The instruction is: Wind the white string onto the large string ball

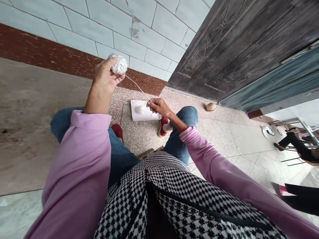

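Note:
My left hand [106, 74] is raised out in front and closed around a ball of white yarn [120, 65]. A single strand of yarn [136, 85] runs taut from the ball down to my right hand [159, 107], whose thumb and fingers pinch it. Below, on the floor between my feet, lies a shallow white box [136, 115]. Inside it rests a smaller wound bundle of white yarn [140, 109]. Loose yarn hangs under my right hand and trails over the box's near edge.
A tiled wall [119, 20] with a red-brown base strip and a dark carved door [211, 46] stand ahead. A round tan object [211, 106] lies by the door. Another person's leg [290, 141] and a metal-framed stool or table show at the far right.

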A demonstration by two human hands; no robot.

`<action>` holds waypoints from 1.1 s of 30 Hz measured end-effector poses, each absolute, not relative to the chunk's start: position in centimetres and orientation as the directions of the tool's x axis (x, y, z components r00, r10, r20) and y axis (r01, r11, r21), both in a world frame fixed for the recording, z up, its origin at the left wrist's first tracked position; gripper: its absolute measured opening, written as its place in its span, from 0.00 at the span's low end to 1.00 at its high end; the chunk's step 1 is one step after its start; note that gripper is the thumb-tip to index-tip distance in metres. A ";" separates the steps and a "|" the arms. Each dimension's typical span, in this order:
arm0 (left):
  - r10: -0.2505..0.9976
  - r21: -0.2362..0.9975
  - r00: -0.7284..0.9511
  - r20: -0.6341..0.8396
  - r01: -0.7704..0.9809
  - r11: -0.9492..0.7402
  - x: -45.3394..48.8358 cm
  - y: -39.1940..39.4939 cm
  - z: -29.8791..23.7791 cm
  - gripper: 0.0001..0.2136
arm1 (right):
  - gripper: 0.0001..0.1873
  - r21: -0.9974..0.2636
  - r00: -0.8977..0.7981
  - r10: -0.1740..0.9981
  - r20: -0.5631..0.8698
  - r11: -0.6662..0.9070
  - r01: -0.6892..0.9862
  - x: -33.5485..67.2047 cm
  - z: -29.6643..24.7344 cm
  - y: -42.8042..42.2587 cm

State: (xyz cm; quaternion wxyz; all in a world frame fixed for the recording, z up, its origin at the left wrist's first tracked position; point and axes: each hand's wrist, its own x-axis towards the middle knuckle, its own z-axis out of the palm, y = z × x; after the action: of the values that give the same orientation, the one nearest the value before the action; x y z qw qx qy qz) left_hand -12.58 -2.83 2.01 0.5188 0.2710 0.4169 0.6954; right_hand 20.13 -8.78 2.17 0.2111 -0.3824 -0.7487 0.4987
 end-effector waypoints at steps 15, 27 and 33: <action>0.957 0.849 -0.290 -0.004 -0.506 -0.150 -10.3 -5.4 2.3 0.43 | 0.09 -0.866 -0.633 0.762 -0.135 0.220 0.449 22.0 4.0 -3.9; 0.996 0.928 -0.083 -0.027 -0.372 -0.006 -5.0 -7.8 4.5 0.35 | 0.11 -0.976 -0.666 0.746 -0.008 0.138 0.166 17.1 5.8 0.5; 0.996 0.916 -0.064 -0.062 -0.400 0.031 -6.8 -5.2 5.7 0.35 | 0.08 -0.998 -0.697 0.717 -0.012 -0.047 -0.030 15.0 3.9 2.8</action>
State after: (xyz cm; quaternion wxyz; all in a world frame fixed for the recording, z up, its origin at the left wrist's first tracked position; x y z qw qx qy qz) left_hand -6.85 -5.23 5.72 0.5839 0.3566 0.4178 0.5978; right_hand 14.97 2.82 3.89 0.2788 -0.2719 -0.6316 0.6704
